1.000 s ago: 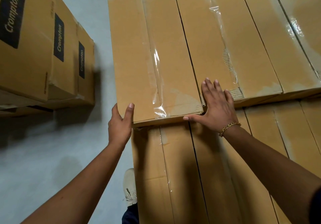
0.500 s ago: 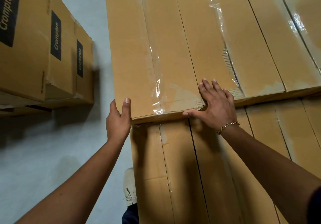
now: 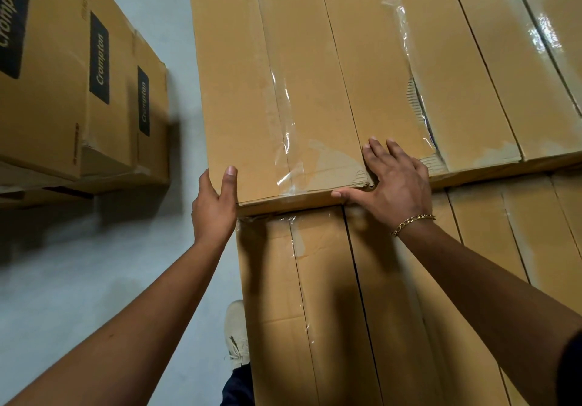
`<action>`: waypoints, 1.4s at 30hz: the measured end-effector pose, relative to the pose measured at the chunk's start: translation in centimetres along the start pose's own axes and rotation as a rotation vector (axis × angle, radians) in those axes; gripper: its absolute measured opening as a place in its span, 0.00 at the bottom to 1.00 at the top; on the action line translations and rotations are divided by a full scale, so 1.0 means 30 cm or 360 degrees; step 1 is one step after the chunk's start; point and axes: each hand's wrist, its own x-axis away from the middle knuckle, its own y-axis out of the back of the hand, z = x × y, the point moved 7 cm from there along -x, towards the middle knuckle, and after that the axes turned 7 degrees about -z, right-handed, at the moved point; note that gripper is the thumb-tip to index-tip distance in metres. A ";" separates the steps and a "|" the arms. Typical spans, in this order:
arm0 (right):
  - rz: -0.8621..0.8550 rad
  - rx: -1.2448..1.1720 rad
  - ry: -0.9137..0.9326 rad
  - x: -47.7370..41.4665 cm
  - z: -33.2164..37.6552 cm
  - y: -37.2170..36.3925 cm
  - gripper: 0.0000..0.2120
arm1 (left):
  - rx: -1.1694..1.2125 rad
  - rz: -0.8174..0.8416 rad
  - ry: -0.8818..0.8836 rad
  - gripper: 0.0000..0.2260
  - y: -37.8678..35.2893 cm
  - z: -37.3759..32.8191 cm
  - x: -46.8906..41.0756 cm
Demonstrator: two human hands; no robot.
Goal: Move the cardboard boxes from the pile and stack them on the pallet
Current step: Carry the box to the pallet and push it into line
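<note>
- Box position: the top box (image 3: 267,90) lies on a lower layer (image 3: 315,295) of like boxes. It sits at that layer's left edge and juts a little past it. The layer runs on toward the person beyond the box's near end.
- Long axis: it points straight away from the person, so only the near short end is within reach. Both grips are at that end.
- Left grip (image 3: 214,207): open against the box's near left corner, palm to the left side, thumb straight over the top edge. It clasps nothing that shows; the lower fingers are hidden.
- Right grip (image 3: 396,191): flat and open on top, with the fingers splayed across the seam with the neighbouring box (image 3: 393,59). The thumb lies along the near end edge, and a bracelet (image 3: 412,223) is on that wrist.
- Judgement: the left side is free and the right flank touches the neighbour. The box would most easily move leftward or along its length. The left grip looks better placed to take the weight.
- Around: printed boxes (image 3: 47,74) stand to the left across a strip of floor (image 3: 78,295). A shoe (image 3: 236,333) is by the layer's left edge. Loose clear tape (image 3: 288,144) along the top could snag.
- No pallet shows, so I cannot tell whether this stack is the pile or the pallet load.
</note>
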 end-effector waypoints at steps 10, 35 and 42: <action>0.0028 0.0020 -0.0015 0.004 0.008 -0.001 0.54 | -0.0055 0.0021 -0.0018 0.36 -0.001 0.006 -0.007; 0.0280 -0.0156 -0.0094 0.004 0.023 0.033 0.49 | -0.0071 0.0225 -0.0187 0.27 0.100 -0.051 -0.045; 0.0294 -0.0265 -0.0229 0.041 0.109 0.187 0.44 | -0.0291 0.0287 -0.0437 0.31 0.254 -0.186 -0.050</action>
